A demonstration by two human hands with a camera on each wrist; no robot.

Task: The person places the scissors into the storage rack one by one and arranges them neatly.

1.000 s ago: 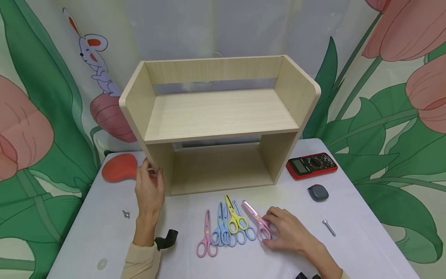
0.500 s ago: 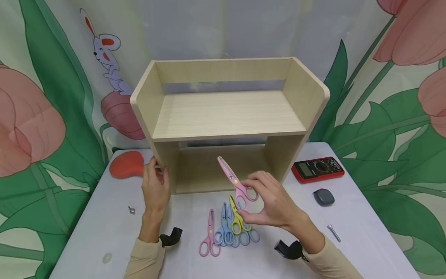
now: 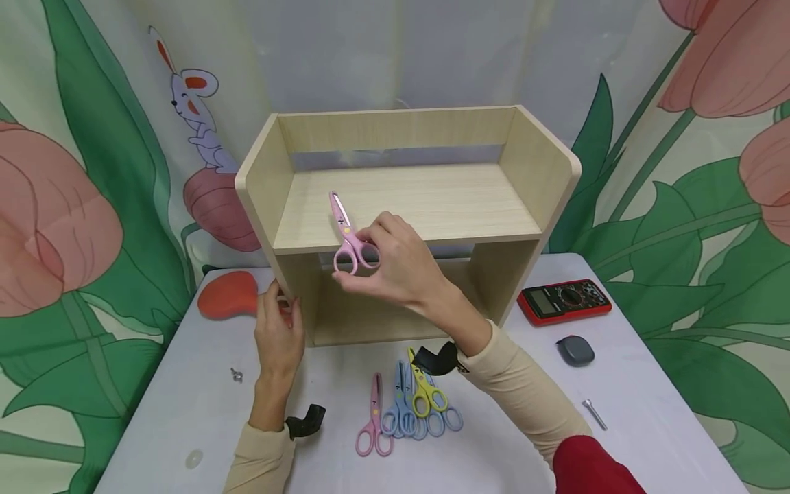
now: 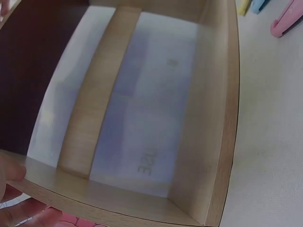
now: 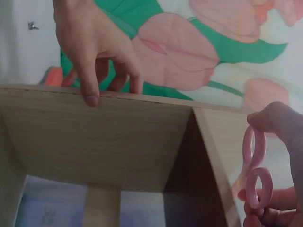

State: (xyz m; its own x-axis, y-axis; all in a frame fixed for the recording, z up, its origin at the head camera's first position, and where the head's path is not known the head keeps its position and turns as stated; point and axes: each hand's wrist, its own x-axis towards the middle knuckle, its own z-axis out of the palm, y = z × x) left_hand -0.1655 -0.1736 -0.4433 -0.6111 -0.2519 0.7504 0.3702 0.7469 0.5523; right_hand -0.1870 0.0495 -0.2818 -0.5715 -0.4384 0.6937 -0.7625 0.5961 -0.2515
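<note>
A light wooden two-tier shelf (image 3: 407, 206) stands on the white table (image 3: 512, 439). My left hand (image 3: 282, 302) grips the front edge of its left side panel low down; the fingers (image 5: 91, 97) curl over that edge in the right wrist view. My right hand (image 3: 361, 259) pinches a pair of pink scissors (image 3: 345, 237) by the handles (image 5: 255, 176), blades pointing up and away, over the front left of the upper shelf board. Several more small scissors lie in a row on the table in front: pink (image 3: 372, 420), blue (image 3: 398, 408), yellow (image 3: 422, 391).
A red multimeter (image 3: 564, 300), a grey oval object (image 3: 575, 350) and a metal bolt (image 3: 595, 414) lie right of the shelf. An orange-red object (image 3: 227, 295) sits behind my left hand, a small wing nut (image 3: 235, 374) and a clear disc (image 3: 194, 458) at front left. A printed curtain hangs behind.
My right hand has picked the pink scissors off the table and carried them up and left to the upper shelf's front edge. The left hand has stayed on the side panel.
</note>
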